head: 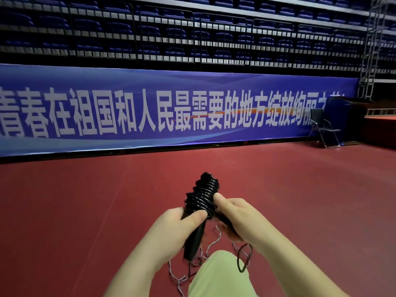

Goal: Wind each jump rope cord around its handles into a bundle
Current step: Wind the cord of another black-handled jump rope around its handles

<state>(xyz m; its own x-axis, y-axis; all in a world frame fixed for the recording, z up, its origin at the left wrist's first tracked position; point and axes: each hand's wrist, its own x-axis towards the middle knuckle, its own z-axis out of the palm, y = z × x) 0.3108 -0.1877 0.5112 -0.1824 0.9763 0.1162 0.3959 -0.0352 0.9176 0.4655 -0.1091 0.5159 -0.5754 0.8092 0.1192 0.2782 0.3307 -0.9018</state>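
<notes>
A black jump rope (202, 194) is held up in front of me, its cord coiled many times around the upper part of the black handles. My left hand (177, 224) grips the handles below the coil, thumb pressed on the lowest turns. My right hand (233, 213) pinches the cord at the right side of the coil. A loose black loop of cord (244, 258) hangs under my right wrist. A second rope with a thin pale speckled cord (205, 251) lies tangled on the floor below my hands.
I stand on a red sports floor (85, 211). My leg in pale green trousers (216, 275) shows at the bottom. A long blue banner (150, 108) runs along the barrier ahead, with a folding chair (323, 127) at the right.
</notes>
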